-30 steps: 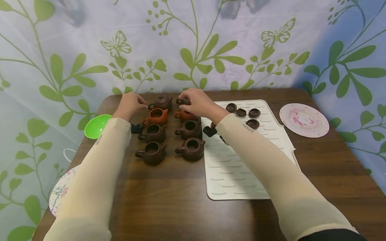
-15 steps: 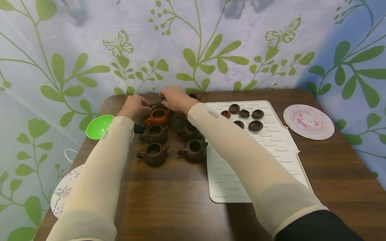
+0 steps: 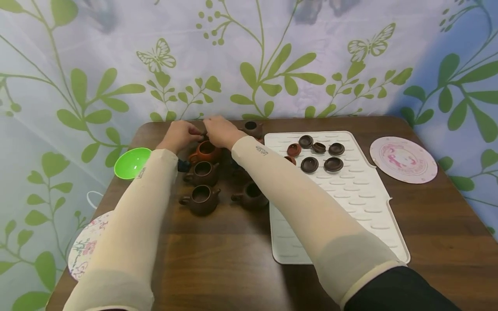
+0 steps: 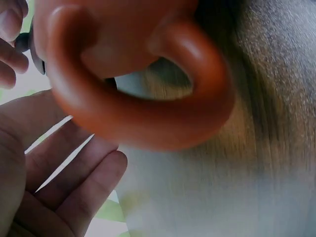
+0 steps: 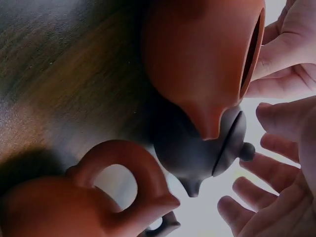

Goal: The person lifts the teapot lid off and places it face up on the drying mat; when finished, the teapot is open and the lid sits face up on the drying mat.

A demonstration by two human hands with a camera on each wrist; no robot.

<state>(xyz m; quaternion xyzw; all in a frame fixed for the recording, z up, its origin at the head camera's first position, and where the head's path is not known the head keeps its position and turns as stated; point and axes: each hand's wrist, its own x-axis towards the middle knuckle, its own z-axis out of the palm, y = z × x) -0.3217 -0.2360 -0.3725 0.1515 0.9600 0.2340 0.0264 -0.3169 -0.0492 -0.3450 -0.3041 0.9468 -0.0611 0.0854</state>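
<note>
At the far end of the left row, a dark brown teapot [image 5: 197, 143] stands with its lid on. My right hand [image 3: 219, 131] hovers at that lid, thumb and fingers spread around the knob [image 5: 247, 151], with a gap showing. My left hand [image 3: 179, 136] reaches to the same teapot's handle side, thumb and fingers close together. An orange teapot [image 4: 143, 123] hides those fingertips; I cannot tell whether they pinch the handle. This orange teapot [image 3: 208, 150] has no lid. Nearer stand lidless brown teapots [image 3: 200, 198], and the right row is partly covered by my right arm.
A white ridged mat [image 3: 354, 224] on the right carries several brown and orange lids [image 3: 333, 164]. Beyond it lies a pink round mat [image 3: 404, 157]. A green bowl [image 3: 130, 164] and a floral round mat [image 3: 83, 246] sit along the left edge. Patterned cloth hangs behind the table.
My right hand has left the dark teapot at the back of the right row and moved left to the lidded teapot. The left hand stays beside that teapot.
</note>
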